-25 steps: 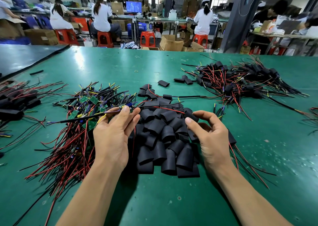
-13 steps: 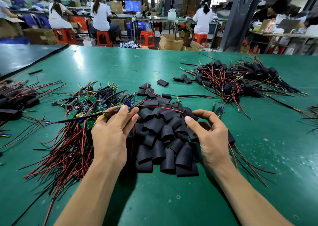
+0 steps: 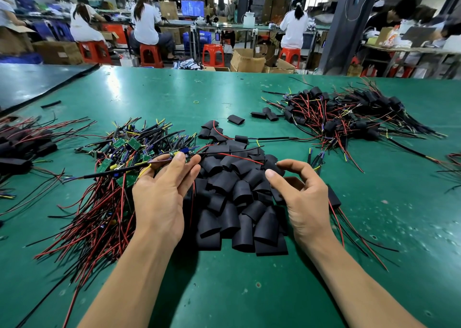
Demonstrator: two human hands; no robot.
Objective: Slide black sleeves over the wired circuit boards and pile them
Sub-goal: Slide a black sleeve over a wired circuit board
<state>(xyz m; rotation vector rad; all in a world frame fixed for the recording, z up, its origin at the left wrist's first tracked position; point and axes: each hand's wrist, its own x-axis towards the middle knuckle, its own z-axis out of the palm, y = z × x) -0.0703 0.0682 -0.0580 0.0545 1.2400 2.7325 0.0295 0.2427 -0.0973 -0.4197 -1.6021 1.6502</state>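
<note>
A heap of loose black sleeves (image 3: 237, 193) lies in front of me on the green table (image 3: 174, 98). To its left sprawls a tangle of bare green circuit boards with red and black wires (image 3: 119, 158). My left hand (image 3: 159, 198) holds one wired circuit board (image 3: 183, 151) at its fingertips, over the left edge of the sleeve heap, with the board's wires trailing to both sides. My right hand (image 3: 306, 203) hovers over the right side of the heap with thumb and fingers curved and apart, holding nothing.
A pile of sleeved boards with wires (image 3: 349, 113) lies at the far right, and another dark pile (image 3: 22, 148) at the left edge. A few stray sleeves (image 3: 235, 119) lie between. Beyond the table's far edge, people sit on red stools at other benches.
Both hands stay almost where they were. My right hand's forefinger and thumb have drawn slightly apart above the sleeves.
</note>
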